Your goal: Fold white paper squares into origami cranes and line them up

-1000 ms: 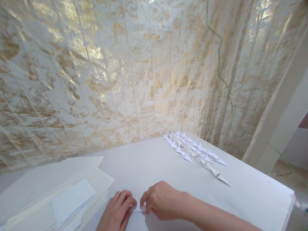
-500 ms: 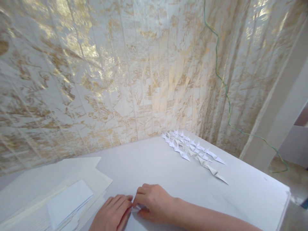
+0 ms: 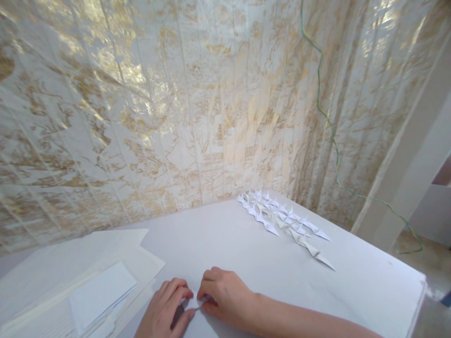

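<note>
Low in the middle of the head view, a small piece of white folded paper [image 3: 197,304] lies between my hands, mostly hidden by the fingers. My right hand [image 3: 229,298] pinches its right side with thumb and bent fingers. On the other side, my left hand [image 3: 165,305] curls about the paper's left part, thumb below and fingertips above. A group of folded white paper cranes [image 3: 282,216] stands in rows at the table's far right.
A stack of cut white paper [image 3: 102,295] rests on larger sheets [image 3: 116,244] at the left of the white table [image 3: 197,244]. Behind hangs a gold-patterned curtain [image 3: 211,117]. A green wire [image 3: 334,141] dangles at right, past the table edge.
My left hand has changed from lying flattened beside the paper to a curled shape, its thumb now parted from its fingers. The right hand has barely shifted.
</note>
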Demonstrator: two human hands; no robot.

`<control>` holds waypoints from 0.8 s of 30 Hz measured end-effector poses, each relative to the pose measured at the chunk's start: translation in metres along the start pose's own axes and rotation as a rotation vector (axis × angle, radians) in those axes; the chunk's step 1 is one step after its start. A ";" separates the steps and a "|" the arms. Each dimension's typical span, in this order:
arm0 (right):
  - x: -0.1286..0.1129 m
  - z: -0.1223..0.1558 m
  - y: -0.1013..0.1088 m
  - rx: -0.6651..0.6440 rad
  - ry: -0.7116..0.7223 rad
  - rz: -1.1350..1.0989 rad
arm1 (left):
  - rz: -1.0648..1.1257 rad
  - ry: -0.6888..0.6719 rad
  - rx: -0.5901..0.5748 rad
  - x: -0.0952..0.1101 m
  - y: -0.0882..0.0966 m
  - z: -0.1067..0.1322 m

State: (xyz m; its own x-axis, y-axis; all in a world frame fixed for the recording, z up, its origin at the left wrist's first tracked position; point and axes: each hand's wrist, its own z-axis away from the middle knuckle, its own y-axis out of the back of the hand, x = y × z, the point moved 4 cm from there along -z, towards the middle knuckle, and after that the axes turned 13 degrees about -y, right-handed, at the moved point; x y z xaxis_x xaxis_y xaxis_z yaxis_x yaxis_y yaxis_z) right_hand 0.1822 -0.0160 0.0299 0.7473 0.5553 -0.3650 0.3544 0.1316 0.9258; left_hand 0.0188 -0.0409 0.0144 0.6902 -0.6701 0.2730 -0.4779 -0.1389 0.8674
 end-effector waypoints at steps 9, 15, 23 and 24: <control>-0.002 -0.005 -0.002 0.033 -0.064 -0.039 | 0.069 0.083 -0.066 0.005 -0.003 -0.006; -0.004 -0.008 -0.006 0.062 -0.084 -0.022 | 0.060 0.092 -0.090 0.002 -0.008 -0.008; -0.006 -0.009 -0.011 0.076 -0.102 -0.009 | 0.030 0.083 -0.128 0.001 -0.013 -0.012; -0.006 -0.009 -0.010 0.078 -0.104 -0.015 | 0.026 0.082 -0.132 0.002 -0.013 -0.012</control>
State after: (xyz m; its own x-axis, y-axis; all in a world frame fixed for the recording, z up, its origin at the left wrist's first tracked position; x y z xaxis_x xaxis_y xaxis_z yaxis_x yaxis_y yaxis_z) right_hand 0.1695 -0.0132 0.0234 0.7945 0.4652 -0.3904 0.4051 0.0729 0.9114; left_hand 0.0328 -0.0315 0.0089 0.7231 -0.6099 0.3243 -0.4242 -0.0214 0.9053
